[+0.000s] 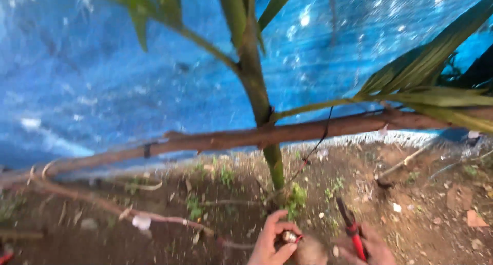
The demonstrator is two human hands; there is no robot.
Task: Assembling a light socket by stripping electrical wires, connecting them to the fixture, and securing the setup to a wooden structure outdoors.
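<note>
Left hand (272,239) sits at 6 o'clock of frame, fingers curled tight on a small rounded metallic bit (289,237) w/ a red end; can't tell exactly what it is, blurred. Right hand (370,247) at 5 o'clock, clenched on red-handled pliers (352,229), nose pointing up toward 11. Both hands low at base of young palm stem (264,111), just below where it meets soil.

Thin dark wire (316,142) runs from ~1 o'clock of the stem/pole crossing down toward the hands; lower end lost in blur.

How to do it well, imo: keep left-hand grip steady so the small piece doesn't twist, bring plier tip in square, short squeezes, don't nick the green stem. Keep wire slack off the stem bark.

Surface: bare brown soil (426,213), lumpy, scattered weeds, stones, dry twigs, small white scrap (141,222) at 8 o'clock. Uneven, so anything small dropped is likely hard to find.

Surroundings: brown pole (215,139) lies across frame 9→3, stem crossing it at centre. Blue tarp (102,80) fills the back, 10 to 2. Palm fronds (436,80) at 2–3 o'clock. Outdoor, daylight, pic motion-blurred.
</note>
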